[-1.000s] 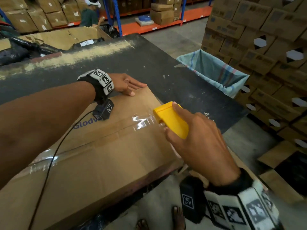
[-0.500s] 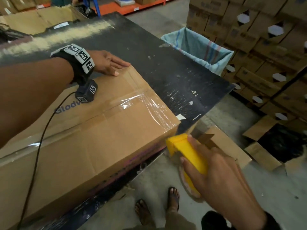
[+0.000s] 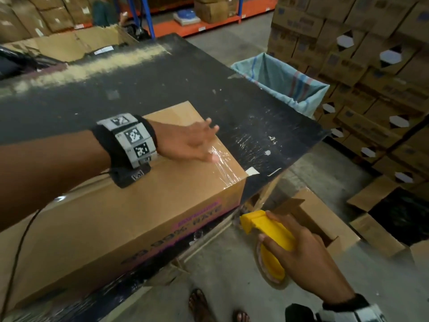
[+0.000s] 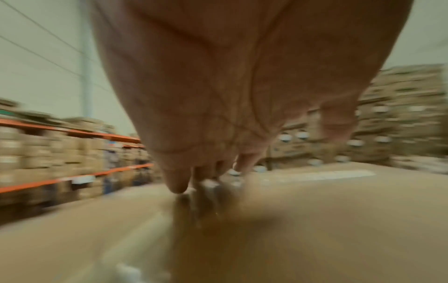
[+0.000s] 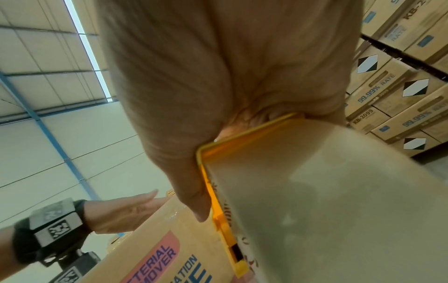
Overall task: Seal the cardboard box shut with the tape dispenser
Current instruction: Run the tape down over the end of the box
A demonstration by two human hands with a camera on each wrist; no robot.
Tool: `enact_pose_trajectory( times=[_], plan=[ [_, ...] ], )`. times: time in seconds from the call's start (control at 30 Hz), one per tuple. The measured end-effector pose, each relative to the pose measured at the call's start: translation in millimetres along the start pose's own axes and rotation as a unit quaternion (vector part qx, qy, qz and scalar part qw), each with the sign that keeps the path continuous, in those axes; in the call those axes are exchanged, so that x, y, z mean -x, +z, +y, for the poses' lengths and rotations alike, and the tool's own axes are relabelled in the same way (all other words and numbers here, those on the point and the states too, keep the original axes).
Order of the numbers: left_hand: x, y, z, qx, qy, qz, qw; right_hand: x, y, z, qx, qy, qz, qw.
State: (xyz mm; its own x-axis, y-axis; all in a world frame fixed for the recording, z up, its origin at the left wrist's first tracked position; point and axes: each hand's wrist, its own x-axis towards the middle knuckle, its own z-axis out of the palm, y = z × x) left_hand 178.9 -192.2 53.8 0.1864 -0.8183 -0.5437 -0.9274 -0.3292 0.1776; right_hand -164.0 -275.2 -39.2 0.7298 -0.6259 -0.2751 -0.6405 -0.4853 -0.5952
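Note:
A long brown cardboard box [image 3: 144, 219] lies on the black table [image 3: 162, 84], its right end near the table's front corner. Clear tape [image 3: 222, 163] runs along its top seam and over that end. My left hand [image 3: 188, 142] lies flat with straight fingers on the taped top near the right end; in the left wrist view the fingers [image 4: 177, 181] touch the box top [image 4: 315, 220]. My right hand [image 3: 299, 254] grips the yellow tape dispenser [image 3: 269, 235] below and to the right of the box end, off the box. In the right wrist view the dispenser [image 5: 218, 220] sits beside the box end [image 5: 155, 254].
A cloth-lined bin [image 3: 285, 84] stands past the table's right edge. Stacks of cartons [image 3: 371, 66] fill the right side. Open boxes [image 3: 325, 219] lie on the floor below the dispenser. My sandalled feet [image 3: 197, 305] show at the bottom. Orange racking [image 3: 209, 22] stands behind.
My right hand drew the dispenser off the box top, over the right end and down below the table edge. My left hand slid from the far edge onto the taped end.

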Motion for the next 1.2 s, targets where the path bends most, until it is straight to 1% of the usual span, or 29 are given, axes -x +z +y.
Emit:
enact_pose_trajectory(
  times=[0.03, 0.07, 0.13, 0.23, 0.3, 0.37, 0.4, 0.5, 0.6, 0.67, 0.73, 0.83, 0.97, 1.07, 1.1, 1.13, 1.17, 1.2],
  plan=[
    [6, 10, 18, -0.046, -0.006, -0.022, 0.999, 0, 0, 2, 0.001, -0.007, -0.002, 1.000],
    [10, 19, 32, -0.089, -0.012, -0.031, 0.995, -1, 0, 4, -0.003, -0.015, -0.002, 1.000],
    [13, 27, 48, -0.131, -0.025, -0.025, 0.991, -1, 0, 8, -0.014, -0.028, 0.000, 1.000],
    [21, 30, 58, -0.129, -0.049, 0.007, 0.990, 2, 1, 15, -0.028, -0.049, 0.010, 0.998],
    [35, 40, 71, -0.124, -0.046, 0.054, 0.990, 3, 0, 21, -0.068, -0.068, 0.023, 0.995],
    [59, 60, 80, -0.106, -0.049, 0.096, 0.988, 7, -4, 22, -0.131, -0.102, 0.050, 0.985],
    [75, 72, 82, -0.089, -0.064, 0.112, 0.988, 9, -7, 22, -0.160, -0.119, 0.063, 0.978],
    [129, 115, 70, -0.019, -0.143, 0.160, 0.977, 18, -13, 21, -0.204, -0.174, 0.083, 0.960],
    [174, 160, 49, 0.054, -0.214, 0.205, 0.954, 20, -14, 17, -0.234, -0.238, 0.105, 0.937],
    [191, 185, 39, 0.092, -0.229, 0.226, 0.942, 21, -13, 11, -0.252, -0.277, 0.104, 0.921],
    [193, 199, 37, 0.080, -0.231, 0.245, 0.938, 24, -12, 2, -0.272, -0.308, 0.093, 0.907],
    [178, 198, 41, 0.064, -0.256, 0.266, 0.927, 28, -10, -12, -0.296, -0.343, 0.078, 0.888],
    [136, 182, 56, 0.048, -0.300, 0.301, 0.904, 30, -1, -35, -0.308, -0.373, 0.066, 0.873],
    [109, 157, 65, 0.066, -0.314, 0.296, 0.900, 30, 8, -54, -0.316, -0.397, 0.063, 0.860],
    [108, 146, 66, 0.104, -0.309, 0.292, 0.899, 30, 11, -59, -0.315, -0.406, 0.068, 0.855],
    [111, 134, 66, 0.169, -0.297, 0.305, 0.889, 30, 14, -64, -0.314, -0.414, 0.071, 0.851],
    [118, 123, 67, 0.248, -0.277, 0.333, 0.866, 30, 16, -68, -0.316, -0.420, 0.070, 0.848],
    [128, 113, 67, 0.323, -0.252, 0.368, 0.835, 29, 18, -71, -0.320, -0.423, 0.067, 0.845]
  ],
)
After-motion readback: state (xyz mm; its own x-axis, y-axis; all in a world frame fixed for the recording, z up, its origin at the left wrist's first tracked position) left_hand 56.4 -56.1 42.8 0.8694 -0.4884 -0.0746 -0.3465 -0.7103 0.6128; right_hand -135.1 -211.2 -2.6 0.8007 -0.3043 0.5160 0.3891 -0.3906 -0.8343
